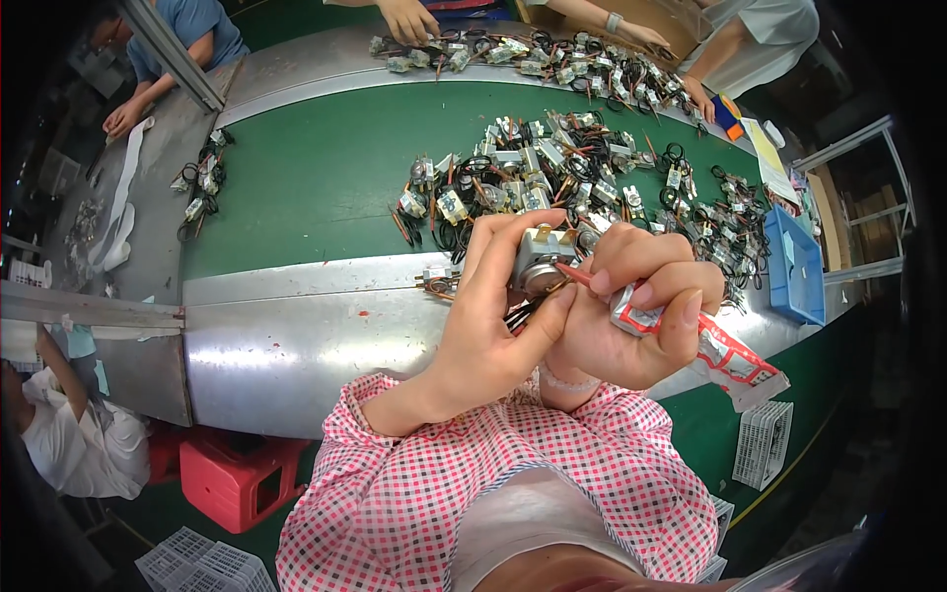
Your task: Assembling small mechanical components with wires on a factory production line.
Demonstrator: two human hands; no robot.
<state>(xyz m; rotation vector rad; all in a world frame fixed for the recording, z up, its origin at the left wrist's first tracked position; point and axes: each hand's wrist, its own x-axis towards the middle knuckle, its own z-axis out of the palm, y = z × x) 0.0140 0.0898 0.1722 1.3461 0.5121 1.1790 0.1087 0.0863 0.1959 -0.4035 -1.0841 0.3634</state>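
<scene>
While your left hand (485, 333) held a small metal part (541, 264), your right hand (636, 311) gripped a tube (738, 363).
Your left hand was curled partway round the part above the worktop (296, 340); your right hand was folded tightly round the tube, whose red nozzle (574, 273) pointed at the part. A heap of wired parts (523, 183) lay just beyond.

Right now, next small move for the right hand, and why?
Probably a gentle squeeze of the flattened red-and-white tube by the right hand: its red tapered nozzle points at the round metal face of the boxy grey component, tip touching or very close, I can't tell which, while the left hand grips that component.
</scene>
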